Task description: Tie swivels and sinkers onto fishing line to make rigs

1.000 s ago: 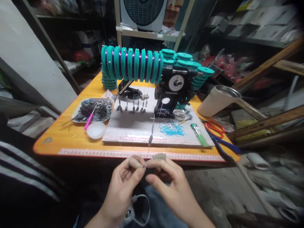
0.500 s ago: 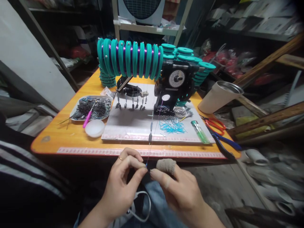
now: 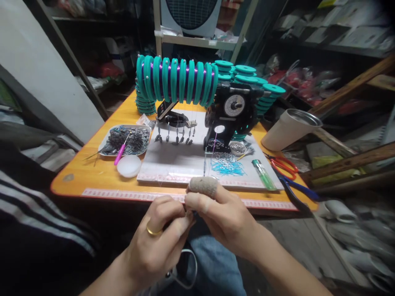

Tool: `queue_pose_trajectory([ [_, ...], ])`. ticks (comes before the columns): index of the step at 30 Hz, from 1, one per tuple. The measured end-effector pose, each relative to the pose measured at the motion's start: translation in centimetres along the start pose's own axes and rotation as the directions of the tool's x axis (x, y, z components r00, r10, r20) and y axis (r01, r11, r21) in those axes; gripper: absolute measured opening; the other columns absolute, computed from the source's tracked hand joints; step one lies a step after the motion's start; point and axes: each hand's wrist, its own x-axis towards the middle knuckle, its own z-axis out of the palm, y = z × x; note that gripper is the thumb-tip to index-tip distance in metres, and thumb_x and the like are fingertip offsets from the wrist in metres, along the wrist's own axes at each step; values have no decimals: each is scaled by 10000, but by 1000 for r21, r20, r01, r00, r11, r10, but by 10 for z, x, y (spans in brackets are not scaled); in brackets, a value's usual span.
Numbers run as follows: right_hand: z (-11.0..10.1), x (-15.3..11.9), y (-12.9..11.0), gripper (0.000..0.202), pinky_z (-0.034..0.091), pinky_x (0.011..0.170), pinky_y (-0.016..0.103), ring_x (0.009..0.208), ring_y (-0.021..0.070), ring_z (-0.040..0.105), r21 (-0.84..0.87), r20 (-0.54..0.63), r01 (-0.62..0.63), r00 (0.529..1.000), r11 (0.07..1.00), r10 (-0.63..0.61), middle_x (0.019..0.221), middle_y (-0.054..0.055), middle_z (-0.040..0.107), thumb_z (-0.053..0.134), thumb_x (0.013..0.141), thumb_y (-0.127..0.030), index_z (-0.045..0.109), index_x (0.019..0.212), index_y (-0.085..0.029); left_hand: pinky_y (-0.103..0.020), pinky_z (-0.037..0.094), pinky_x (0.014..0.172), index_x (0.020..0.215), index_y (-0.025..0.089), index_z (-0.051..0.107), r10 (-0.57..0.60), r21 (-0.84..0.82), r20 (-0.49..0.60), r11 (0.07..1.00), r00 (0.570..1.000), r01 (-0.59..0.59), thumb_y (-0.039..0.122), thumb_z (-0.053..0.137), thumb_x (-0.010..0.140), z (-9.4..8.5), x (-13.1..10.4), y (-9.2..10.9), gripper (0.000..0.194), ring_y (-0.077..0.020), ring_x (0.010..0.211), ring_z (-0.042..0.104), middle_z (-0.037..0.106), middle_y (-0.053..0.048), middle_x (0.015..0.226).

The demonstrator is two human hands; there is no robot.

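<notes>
one ringed left hand (image 3: 158, 240) touches the right hand (image 3: 230, 218)

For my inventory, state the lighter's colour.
The lighter is green; the head view shows it best.

She wears a gold ring (image 3: 153, 231), grey finger wrap (image 3: 203, 186), blue jeans (image 3: 216, 263).
</notes>
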Motion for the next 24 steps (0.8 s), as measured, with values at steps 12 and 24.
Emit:
queue_pose_trajectory([
  [12,-19,12,-15,232,574,923,371,1102,253,621,-46,63,158,986,986,-155,1159,179,634,494,966,-62,560,1188,-83,-338,582,885,1038,144,641,37,50,39,998,999,-38,-22,632,855,-16,15,-6,248,-193,931,694,734,-92,957],
  [24,-16,10,2,174,617,730,381,781,207,641,-94,9,416,909,905,-417,813,86,680,517,943,-40,674,956,-113,-247,535,800,780,195,619,-448,-367,375,732,812,573,119,599,921,-21,31,-4,162,-149,876,657,672,-22,862],
])
